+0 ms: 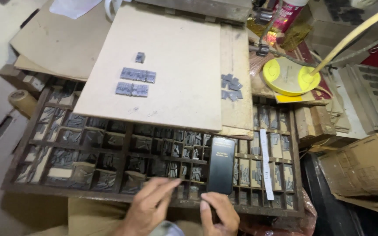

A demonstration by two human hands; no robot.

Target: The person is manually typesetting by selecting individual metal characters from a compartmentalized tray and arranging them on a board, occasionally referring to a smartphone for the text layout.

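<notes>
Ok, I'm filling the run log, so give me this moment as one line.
left hand: open, over type case | right hand: touching black phone | grey type blocks: on board

Shallow wooden type case (27, 146) with many small compartments lies before the person, metal sorts in the cells. Flat grey board (171, 57) rests on its far half; two rows of grey metal type (134, 81) sit on the board, a loose pile of type (231, 87) to their right. Slim black phone (222, 165) lies on the case's near right part. Left hand (147, 209) at the near rim, right hand (218, 214) just beside it, below the phone. Round yellow disc (288, 76) lies behind the case, right.
</notes>
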